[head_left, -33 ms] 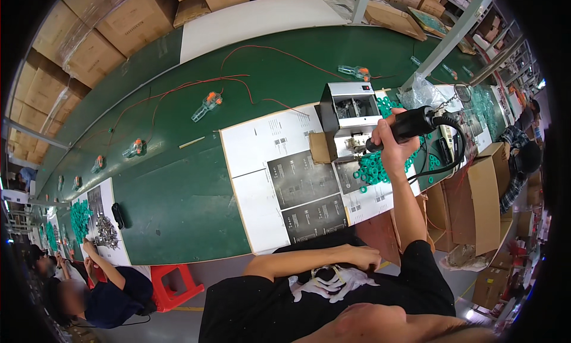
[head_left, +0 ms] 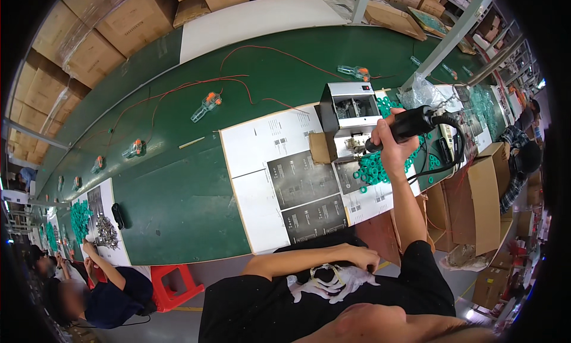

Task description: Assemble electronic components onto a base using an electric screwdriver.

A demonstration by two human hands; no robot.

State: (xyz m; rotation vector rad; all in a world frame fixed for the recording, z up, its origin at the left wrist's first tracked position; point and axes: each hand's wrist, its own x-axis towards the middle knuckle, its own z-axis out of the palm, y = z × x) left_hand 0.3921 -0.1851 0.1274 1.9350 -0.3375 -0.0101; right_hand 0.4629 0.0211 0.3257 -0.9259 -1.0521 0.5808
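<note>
In my right hand (head_left: 395,143) is a black corded electric screwdriver (head_left: 411,124), with my fingers wrapped round its grip. Its front end points left, at the open front of a silver and black screw feeder (head_left: 351,108); whether the tip touches anything is hidden. Green plastic rings (head_left: 373,169) lie in a heap beside the feeder, below my right wrist. My left hand (head_left: 364,258) rests low in front of my body, below the table edge, fingers curled; anything inside them is hidden. A brown cardboard piece (head_left: 319,148) leans at the feeder's left side.
White and black printed sheets (head_left: 303,179) cover the table before me. Clear and orange tools (head_left: 207,106) with red wires lie across the green table (head_left: 184,206). An open carton (head_left: 483,194) stands at right. Another person (head_left: 113,286) works at left, near a red stool (head_left: 175,288).
</note>
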